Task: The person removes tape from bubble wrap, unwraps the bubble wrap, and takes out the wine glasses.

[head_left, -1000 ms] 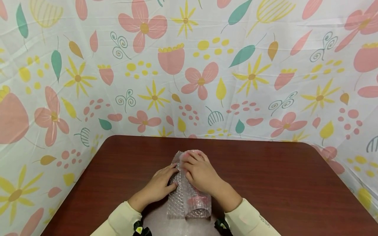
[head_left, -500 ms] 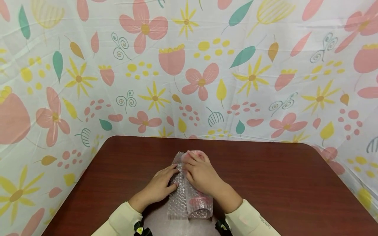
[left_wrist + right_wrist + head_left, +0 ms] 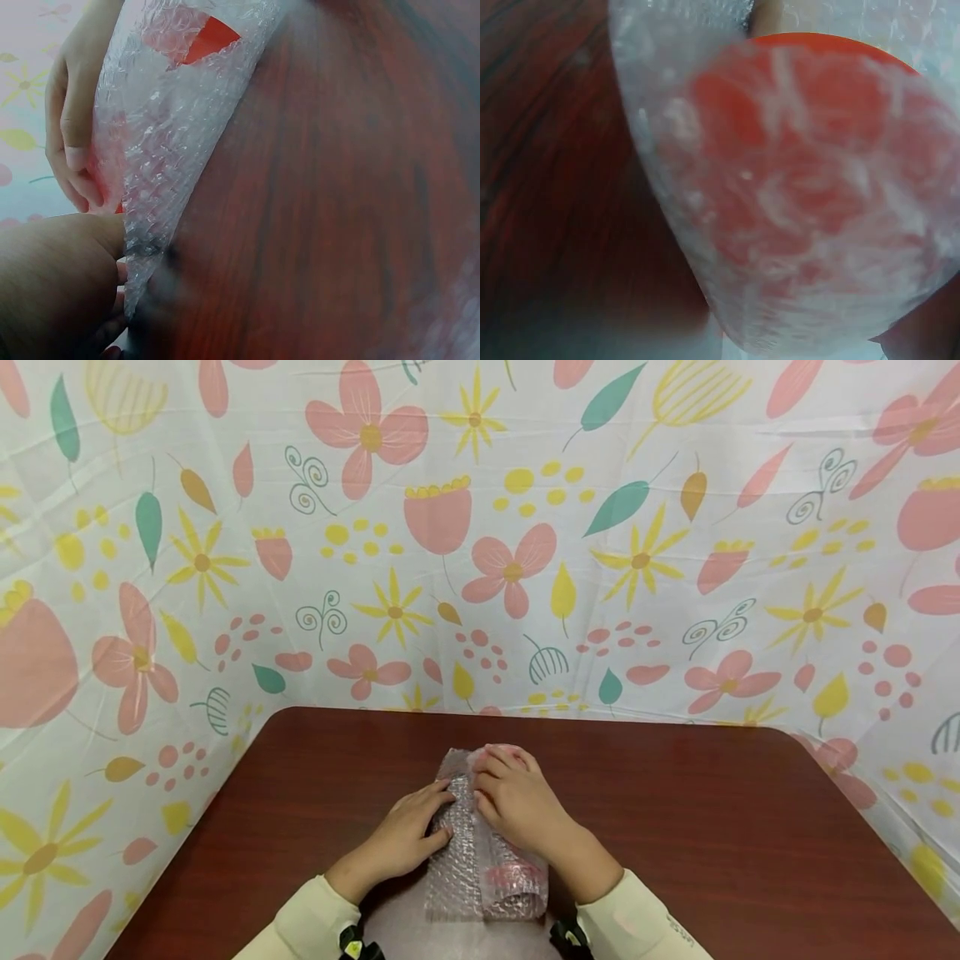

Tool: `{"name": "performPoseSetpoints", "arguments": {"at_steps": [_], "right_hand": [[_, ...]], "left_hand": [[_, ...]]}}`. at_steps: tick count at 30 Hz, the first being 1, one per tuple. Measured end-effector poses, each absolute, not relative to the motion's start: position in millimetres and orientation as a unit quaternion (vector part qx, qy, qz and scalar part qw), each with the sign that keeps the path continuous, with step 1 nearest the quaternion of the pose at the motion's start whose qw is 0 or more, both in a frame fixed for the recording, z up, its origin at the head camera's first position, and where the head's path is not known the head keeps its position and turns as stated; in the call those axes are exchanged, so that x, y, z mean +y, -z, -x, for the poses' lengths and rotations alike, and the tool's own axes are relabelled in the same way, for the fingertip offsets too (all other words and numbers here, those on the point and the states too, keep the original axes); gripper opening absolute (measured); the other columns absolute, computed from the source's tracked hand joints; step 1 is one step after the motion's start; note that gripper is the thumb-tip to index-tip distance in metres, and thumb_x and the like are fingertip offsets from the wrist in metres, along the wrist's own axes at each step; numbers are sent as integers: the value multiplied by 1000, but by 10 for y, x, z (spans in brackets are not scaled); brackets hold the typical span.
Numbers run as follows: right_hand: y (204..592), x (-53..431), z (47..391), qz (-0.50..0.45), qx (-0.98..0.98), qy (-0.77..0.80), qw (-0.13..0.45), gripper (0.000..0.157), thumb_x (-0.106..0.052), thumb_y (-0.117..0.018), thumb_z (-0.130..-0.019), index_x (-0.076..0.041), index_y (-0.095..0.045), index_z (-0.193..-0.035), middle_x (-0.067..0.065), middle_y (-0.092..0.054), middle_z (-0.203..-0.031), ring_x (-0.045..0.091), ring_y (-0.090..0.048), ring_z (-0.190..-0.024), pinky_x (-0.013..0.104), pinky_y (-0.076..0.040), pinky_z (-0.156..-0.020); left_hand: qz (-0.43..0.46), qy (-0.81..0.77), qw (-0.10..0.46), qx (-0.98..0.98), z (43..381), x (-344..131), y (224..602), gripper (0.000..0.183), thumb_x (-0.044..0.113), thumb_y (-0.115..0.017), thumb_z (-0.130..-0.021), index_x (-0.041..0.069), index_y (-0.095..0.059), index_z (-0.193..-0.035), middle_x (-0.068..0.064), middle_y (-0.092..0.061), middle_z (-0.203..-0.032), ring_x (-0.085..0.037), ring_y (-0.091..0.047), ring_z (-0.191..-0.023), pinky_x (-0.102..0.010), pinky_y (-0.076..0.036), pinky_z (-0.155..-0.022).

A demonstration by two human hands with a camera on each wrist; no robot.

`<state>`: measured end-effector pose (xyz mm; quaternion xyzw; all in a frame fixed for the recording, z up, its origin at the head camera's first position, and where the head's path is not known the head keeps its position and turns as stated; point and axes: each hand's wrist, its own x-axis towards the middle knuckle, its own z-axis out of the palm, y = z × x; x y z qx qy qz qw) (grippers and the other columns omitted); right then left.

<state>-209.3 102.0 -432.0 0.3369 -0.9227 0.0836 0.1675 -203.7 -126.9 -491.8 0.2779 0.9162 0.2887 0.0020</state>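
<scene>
A sheet of bubble wrap [image 3: 453, 868] lies folded near the front of the table, rolled along its right side round a red item [image 3: 513, 872]. In the right wrist view, that red item [image 3: 802, 142] has a curved orange-red edge and shows through the film; its kind is hidden by the wrap. My right hand [image 3: 525, 802] grips the far part of the roll, fingers bent over its top. At the flat left part of the bubble wrap, my left hand [image 3: 405, 831] rests with relaxed fingers, its fingertips at the wrap's left edge.
A dark red-brown wooden table [image 3: 675, 827] with rounded far corners carries everything. Behind and beside it hangs a white curtain [image 3: 480, 527] printed with flowers and leaves. Pale sheeting [image 3: 450, 939] lies at the front edge between the sleeves.
The roll has shifted slightly to the right, my right hand moving with it and its fingers bending more. More flat wrap shows between the hands; my left hand stays nearly still.
</scene>
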Motion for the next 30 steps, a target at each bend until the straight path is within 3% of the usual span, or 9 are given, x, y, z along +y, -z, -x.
{"name": "performPoseSetpoints", "arguments": {"at_steps": [8, 30], "right_hand": [[4334, 1040, 2094, -339, -919, -92, 181, 11, -25, -67, -95, -19, -75, -100, -2, -69, -125, 31, -51, -139, 59, -35, -111], [4347, 1192, 2089, -323, -922, -99, 192, 16, -25, -66, -97, -20, -78, -105, 3, -65, -132, 36, -50, -134, 62, -41, -105]], "left_hand": [[-276, -283, 5, 918, 2047, -1270, 4937, 49, 24, -60, -98, 6, -53, -143, -17, -40, -159, -38, -36, -149, -60, -28, -118], [-276, -281, 5, 919, 2054, -1261, 4942, 50, 25, -60, -99, 5, -51, -144, -16, -39, -160, -37, -36, -149, -61, -27, -118]]}}
